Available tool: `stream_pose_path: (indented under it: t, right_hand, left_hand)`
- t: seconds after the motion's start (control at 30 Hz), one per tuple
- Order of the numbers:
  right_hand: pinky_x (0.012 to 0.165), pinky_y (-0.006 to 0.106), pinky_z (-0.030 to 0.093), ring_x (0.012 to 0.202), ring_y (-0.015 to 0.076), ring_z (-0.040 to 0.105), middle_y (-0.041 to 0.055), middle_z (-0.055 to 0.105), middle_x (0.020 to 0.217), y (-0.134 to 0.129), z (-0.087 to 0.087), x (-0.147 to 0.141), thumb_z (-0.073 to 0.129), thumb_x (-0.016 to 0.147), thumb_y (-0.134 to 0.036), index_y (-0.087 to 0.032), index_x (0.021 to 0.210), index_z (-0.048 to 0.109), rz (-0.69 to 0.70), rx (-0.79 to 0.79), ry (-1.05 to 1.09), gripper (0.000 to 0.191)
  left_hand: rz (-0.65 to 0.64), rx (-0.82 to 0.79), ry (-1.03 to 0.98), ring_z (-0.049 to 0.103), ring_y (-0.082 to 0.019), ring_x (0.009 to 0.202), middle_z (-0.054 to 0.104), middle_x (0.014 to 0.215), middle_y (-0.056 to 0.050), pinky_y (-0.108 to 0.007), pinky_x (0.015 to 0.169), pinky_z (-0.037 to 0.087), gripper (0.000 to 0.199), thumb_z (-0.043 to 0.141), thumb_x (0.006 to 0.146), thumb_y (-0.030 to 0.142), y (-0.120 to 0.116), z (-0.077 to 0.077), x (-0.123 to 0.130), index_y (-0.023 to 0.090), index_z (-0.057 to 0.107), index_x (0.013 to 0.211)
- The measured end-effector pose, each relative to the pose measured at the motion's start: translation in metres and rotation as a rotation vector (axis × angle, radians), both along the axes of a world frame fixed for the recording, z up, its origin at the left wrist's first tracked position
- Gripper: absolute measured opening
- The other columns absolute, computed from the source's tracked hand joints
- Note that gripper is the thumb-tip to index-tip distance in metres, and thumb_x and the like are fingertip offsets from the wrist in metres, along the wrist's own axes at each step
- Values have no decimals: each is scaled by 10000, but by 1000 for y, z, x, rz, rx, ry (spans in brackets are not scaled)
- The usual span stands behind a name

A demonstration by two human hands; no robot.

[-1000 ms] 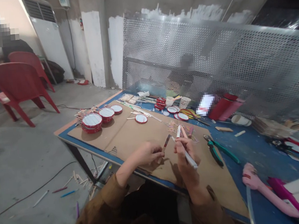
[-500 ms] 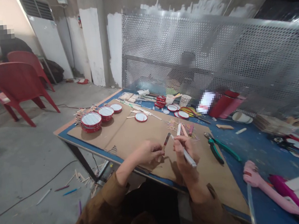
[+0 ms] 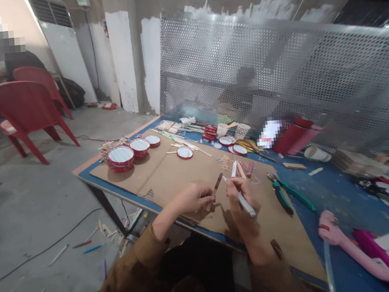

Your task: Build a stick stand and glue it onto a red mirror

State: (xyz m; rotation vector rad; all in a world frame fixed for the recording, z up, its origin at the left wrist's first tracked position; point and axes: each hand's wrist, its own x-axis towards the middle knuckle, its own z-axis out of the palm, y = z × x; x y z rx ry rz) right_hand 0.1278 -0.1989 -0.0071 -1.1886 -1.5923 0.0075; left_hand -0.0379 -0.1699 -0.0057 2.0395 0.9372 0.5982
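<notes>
Left hand (image 3: 195,197): fingers pinched narrow on the near end of a flat stick (image 3: 218,181), held above the cardboard (image 3: 166,173).
Stick: between the two hands, its long axis slanting away from the person and rightward, dark-coloured far end clear of the fingers.
Right hand (image 3: 242,196): fingers wrapped around a white pen (image 3: 246,206), its body sloping down to the right.
Pen tip: just right of the stick's dark end; whether they touch, one cannot tell.
Pliers (image 3: 280,197): lying right of the right hand.
</notes>
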Motion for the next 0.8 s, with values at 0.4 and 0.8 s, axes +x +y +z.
stream_pose_path:
  t: [0.4, 0.8]
  right_hand:
    - [721, 309, 454, 719, 170, 594, 18, 632, 732, 0, 1, 1, 496, 913, -340, -215, 805, 591, -11, 25, -47, 191]
    - [688, 297, 461, 678, 161, 591, 12, 636, 717, 2, 1, 1, 513, 902, -348, -209, 819, 606, -32, 50, -46, 186]
  left_hand:
    - [20, 9, 21, 531, -86, 626, 636, 684, 17, -173, 605, 367, 187, 518, 880, 245, 0, 0, 1, 158, 601, 737]
    - [12, 55, 63, 572, -104, 697, 670, 751, -4, -185, 672, 394, 205, 504, 896, 273, 0, 2, 0, 162, 611, 762]
